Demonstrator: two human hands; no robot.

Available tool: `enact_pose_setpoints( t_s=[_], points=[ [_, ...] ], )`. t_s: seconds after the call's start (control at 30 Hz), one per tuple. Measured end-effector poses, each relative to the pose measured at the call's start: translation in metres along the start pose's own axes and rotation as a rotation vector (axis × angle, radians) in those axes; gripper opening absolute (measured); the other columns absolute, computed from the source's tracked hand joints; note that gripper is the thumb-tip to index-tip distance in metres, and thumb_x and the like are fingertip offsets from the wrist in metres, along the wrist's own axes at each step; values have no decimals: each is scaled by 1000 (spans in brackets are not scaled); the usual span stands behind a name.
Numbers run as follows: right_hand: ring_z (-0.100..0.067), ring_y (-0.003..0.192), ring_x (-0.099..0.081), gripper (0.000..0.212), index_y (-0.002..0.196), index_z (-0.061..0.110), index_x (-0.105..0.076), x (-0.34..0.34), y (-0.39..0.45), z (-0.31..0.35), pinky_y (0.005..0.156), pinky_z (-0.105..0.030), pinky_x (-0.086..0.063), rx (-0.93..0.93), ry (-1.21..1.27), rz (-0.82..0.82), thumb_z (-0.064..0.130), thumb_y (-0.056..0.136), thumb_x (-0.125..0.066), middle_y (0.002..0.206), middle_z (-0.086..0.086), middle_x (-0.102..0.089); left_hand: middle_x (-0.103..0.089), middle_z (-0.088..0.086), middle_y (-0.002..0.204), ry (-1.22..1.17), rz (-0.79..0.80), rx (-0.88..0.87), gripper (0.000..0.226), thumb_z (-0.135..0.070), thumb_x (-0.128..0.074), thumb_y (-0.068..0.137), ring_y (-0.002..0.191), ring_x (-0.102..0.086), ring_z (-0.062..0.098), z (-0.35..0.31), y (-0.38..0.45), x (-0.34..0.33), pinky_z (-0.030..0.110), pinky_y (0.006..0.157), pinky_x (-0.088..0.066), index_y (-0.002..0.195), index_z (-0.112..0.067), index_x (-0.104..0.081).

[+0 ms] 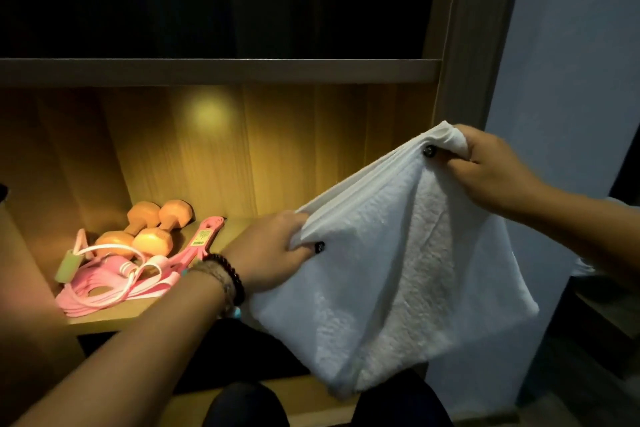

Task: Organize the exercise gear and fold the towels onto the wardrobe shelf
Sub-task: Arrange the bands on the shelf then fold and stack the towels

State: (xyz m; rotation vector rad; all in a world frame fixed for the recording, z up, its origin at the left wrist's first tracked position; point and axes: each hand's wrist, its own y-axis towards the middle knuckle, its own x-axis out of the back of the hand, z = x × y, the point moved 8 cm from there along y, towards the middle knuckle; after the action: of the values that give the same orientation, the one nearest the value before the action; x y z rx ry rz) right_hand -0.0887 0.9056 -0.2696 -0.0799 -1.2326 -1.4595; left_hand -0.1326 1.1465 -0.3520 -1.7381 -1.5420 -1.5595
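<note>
A white towel (398, 253), already doubled over, hung in the air in front of the right half of the wardrobe shelf (114, 317), clear of its surface. The left hand (277, 250) was closed on the towel's near upper corner, thumb and fingers pinching the layered edges together. The right hand (485, 163) was clamped on the far upper corner, held higher, so the top edge sloped up to the right and the body of the cloth sagged in soft creases to a low point below. Both hands gripped cloth only; neither touched the shelf.

At the left end of the same lit shelf lay the exercise gear: two orange dumbbells (152, 229) side by side, a coiled pink skipping rope (104, 284) in front of them, and a pink handled item (204, 239) just to their right. The shelf area to the right of this gear appeared free, though the towel hid part of it.

Risks, as judged from this arrangement: the stacked layers could slip out of register if either pinch loosened, spoiling the fold; the uneven height of the two corners could produce a skewed crease; and the drooping lower edge could drag across the rope or the pink item while being lowered, disturbing the arranged gear.
</note>
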Motion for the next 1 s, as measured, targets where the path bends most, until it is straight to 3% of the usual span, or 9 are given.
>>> enact_pose_setpoints(
  t_s=[0.23, 0.37, 0.5, 0.67, 0.73, 0.8, 0.87, 0.93, 1.0],
  points=[
    [-9, 79, -57, 9, 94, 25, -64, 24, -20, 36, 67, -32, -46, -89, 152, 2, 33, 94, -58, 88, 11, -62, -71, -9, 90, -116, 81, -4, 45, -62, -60, 69, 82, -67, 11, -15, -25, 86, 34, 68, -56, 96, -27, -71],
    [-12, 71, -58, 14, 84, 23, -65, 35, -37, 56, 58, -26, -43, -234, 248, 84, 34, 92, -62, 84, 3, -65, -76, 5, 90, -126, 217, 90, 43, -51, -76, 75, 85, -72, 25, -33, -43, 120, 46, 76, -59, 96, -14, -74],
    [-22, 81, -63, 25, 93, 19, -65, 30, -49, 58, 78, -37, -53, -369, 271, 236, 42, 86, -66, 90, -4, -67, -76, 3, 86, 3, 371, 217, 35, -42, -73, 71, 81, -72, 23, -41, -56, 127, 40, 76, -58, 93, -16, -75],
    [-27, 95, -60, 38, 115, 13, -59, -58, -76, 7, 83, -42, -48, -521, 194, 364, 41, 90, -61, 107, -8, -62, -68, 2, 86, 482, 412, 329, 34, -47, -76, 77, 81, -60, 23, 10, -42, 43, 28, 60, -44, 88, -16, -69],
    [-28, 97, -58, 37, 118, 9, -58, -114, -102, -30, 81, -39, -47, -579, 106, 413, 35, 92, -61, 112, -10, -62, -66, 6, 107, 573, 413, 367, 39, -39, -77, 78, 98, -61, 25, 46, -44, -19, 29, 78, -49, 107, -15, -68],
    [-31, 102, -59, 35, 120, 8, -57, -165, -141, -64, 85, -39, -49, -652, 19, 469, 29, 93, -60, 118, -15, -62, -53, 10, 127, 497, 426, 467, 54, -34, -72, 80, 116, -55, 30, 81, -68, -84, 40, 96, -48, 128, -14, -55],
    [-31, 108, -57, 42, 129, 9, -47, -202, -181, -87, 87, -39, -48, -725, 33, 513, 29, 94, -58, 124, -16, -58, -46, 9, 135, 299, 391, 576, 51, -37, -58, 89, 122, -50, 31, 103, -100, -139, 45, 102, -44, 135, -18, -46],
    [-30, 107, -55, 50, 135, 12, -38, -216, -204, -99, 82, -37, -46, -760, 54, 517, 35, 95, -55, 127, -14, -55, -56, 12, 125, 163, 301, 635, 32, -35, -38, 97, 115, -55, 31, 112, -127, -167, 42, 97, -45, 117, -16, -53],
    [-26, 99, -54, 50, 135, 12, -36, -217, -213, -109, 77, -34, -43, -781, 62, 495, 38, 95, -53, 124, -12, -56, -58, 10, 122, 99, 164, 722, 40, -43, -34, 97, 115, -55, 29, 122, -146, -170, 41, 96, -45, 115, -14, -55]
  ],
)
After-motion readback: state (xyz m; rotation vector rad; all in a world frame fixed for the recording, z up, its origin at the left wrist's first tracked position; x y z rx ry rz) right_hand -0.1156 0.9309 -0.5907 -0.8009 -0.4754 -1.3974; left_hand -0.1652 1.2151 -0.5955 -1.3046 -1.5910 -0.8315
